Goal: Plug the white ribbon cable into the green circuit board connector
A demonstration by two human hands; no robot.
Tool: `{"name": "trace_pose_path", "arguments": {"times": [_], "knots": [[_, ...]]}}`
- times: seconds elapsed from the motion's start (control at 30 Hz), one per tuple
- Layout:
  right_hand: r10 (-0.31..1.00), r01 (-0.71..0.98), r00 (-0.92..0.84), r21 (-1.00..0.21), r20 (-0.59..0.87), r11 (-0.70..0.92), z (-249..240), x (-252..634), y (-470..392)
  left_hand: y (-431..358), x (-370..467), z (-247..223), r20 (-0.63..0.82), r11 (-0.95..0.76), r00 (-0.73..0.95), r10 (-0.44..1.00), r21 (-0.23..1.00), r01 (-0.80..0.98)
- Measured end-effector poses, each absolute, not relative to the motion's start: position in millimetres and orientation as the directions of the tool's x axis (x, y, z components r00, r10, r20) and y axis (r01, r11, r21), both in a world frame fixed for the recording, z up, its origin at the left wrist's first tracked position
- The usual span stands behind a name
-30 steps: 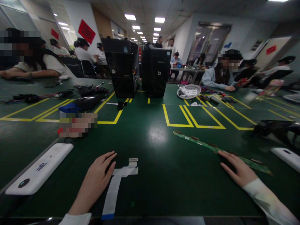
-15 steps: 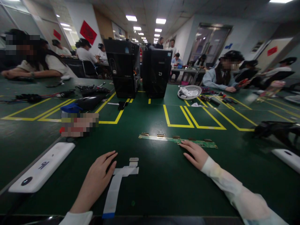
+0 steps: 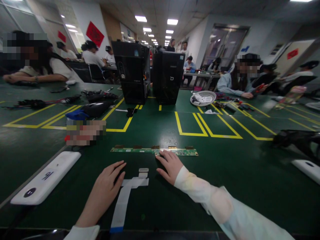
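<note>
In the head view I see the slim green circuit board (image 3: pixel 143 151) lying beyond the white ribbon cable (image 3: pixel 124 200), where the right hand (image 3: pixel 170 166), loosely spread, should keep only light fingertip contact, while the left hand (image 3: pixel 107 181), relaxed and empty, rests just left of the cable.

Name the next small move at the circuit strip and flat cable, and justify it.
Probably nudge the flat cable toward the circuit strip with the left hand: that hand lies right beside the cable, whose connector end faces the strip across a gap, while the right hand's fingers appear to rest on the strip.
</note>
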State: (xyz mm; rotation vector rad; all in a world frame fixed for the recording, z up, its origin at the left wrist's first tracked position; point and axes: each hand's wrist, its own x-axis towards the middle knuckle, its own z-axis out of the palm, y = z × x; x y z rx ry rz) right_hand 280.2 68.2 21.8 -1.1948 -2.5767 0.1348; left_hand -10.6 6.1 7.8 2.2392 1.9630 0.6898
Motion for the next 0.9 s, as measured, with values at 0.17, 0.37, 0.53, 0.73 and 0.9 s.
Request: {"name": "trace_pose_path", "arguments": {"times": [0.17, 0.37, 0.53, 0.73, 0.9], "knots": [[0.762, 0.727, -0.624, -0.230, 0.172, 0.647, 28, 272, 69, 6, -11, 5, 0.277, -0.177, 0.079, 0.958, 0.350, 0.920], [0.727, 0.692, -0.654, -0.224, 0.209, 0.687, 22, 274, 73, 5, -9, 10, 0.257, -0.161, 0.069, 0.964, 0.356, 0.920], [0.637, 0.626, -0.696, -0.154, 0.333, 0.765, 11, 300, 87, 4, -8, 14, 0.272, -0.166, 0.064, 0.960, 0.370, 0.914], [0.579, 0.577, -0.686, -0.156, 0.441, 0.802, 2, 350, 104, 0, -4, 20, 0.293, -0.269, 0.158, 0.943, 0.392, 0.880], [0.590, 0.588, -0.684, -0.155, 0.429, 0.794, -4, 369, 102, -9, 7, 26, 0.267, -0.463, 0.386, 0.883, 0.359, 0.811]]}}
